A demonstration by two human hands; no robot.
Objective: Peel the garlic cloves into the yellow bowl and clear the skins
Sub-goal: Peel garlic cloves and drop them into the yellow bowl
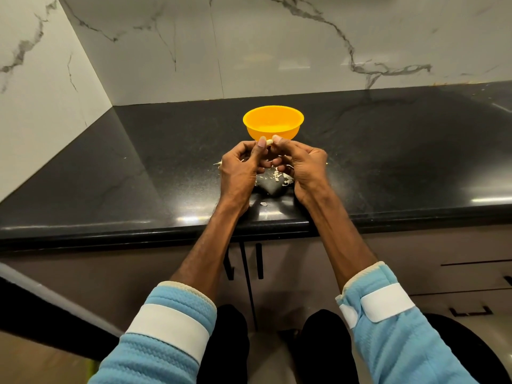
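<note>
Head view: the upper part of the frame is filled by a white marble-patterned wall [277, 45] with grey veins, met at a corner on the left. Below it a glossy black countertop [138, 176] is spread across the whole width, and beneath its front edge brown cabinet fronts [415, 259] with dark handles are seen. Two forearms are stretched forward over the counter edge, each in a light blue sleeve [155, 356] ringed by a white band.

A yellow bowl [273, 126] is set upright on the countertop near the middle, well back from the front edge and just beyond the hands. The left hand [239, 167] and the right hand [302, 164] are held close together just in front of the bowl, both with fingers curled inward. A pale garlic clove [268, 142] is pinched between the two hands at their fingertips, gripped from the left by the left thumb and from the right by the right hand's fingertips, and it is held against the bowl's near wall as seen from above. Whether it touches the bowl cannot be told.

Garlic skins [277, 177] are scattered in a small pale heap on the countertop under and between the hands. A single scrap [264, 204] is seen nearer the counter's front edge.
</note>
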